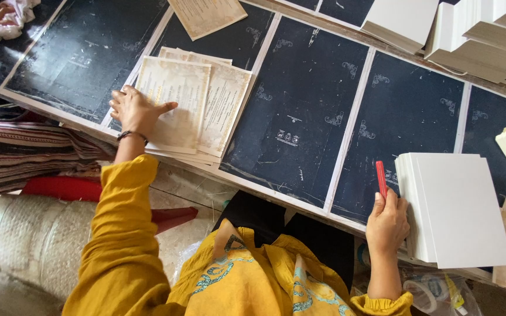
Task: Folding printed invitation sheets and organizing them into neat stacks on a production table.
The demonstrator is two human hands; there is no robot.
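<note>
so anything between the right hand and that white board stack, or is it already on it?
Nothing visible in the way. The right hand, holding a red pen, rests against the left edge of the white board stack. The left hand lies flat on the printed cards.

Worktop (300,111): dark printed sheets with white borders. Cream cards (197,105) lie on it left of centre; a white card stack (458,210) lies right of them, more stacks (469,29) beyond.
</note>
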